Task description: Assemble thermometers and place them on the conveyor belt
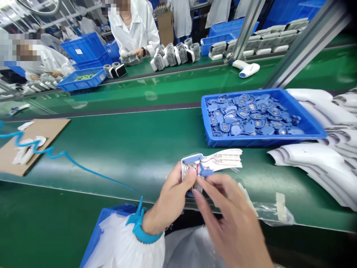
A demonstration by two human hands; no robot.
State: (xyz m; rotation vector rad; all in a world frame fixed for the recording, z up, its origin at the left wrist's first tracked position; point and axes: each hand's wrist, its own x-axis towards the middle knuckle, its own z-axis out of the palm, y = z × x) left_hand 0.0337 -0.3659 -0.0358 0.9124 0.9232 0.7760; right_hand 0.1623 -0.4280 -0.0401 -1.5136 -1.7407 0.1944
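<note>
Blue wrist strap [138, 225] on the left hand [169, 197], which clamps an open white thermometer shell [223, 160] firmly just above the green worktop [111, 163], near the blue tray [264, 141]. Right hand [228, 219] pinches the small blue part [205, 172] among the wires, best done with fingertips only, wires kept clear.

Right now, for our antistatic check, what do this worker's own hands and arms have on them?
The left hand and right hand are bare, with no gloves. The left wrist wears a blue wrist strap with a coiled blue cord running off it, next to a gathered white sleeve.
</note>
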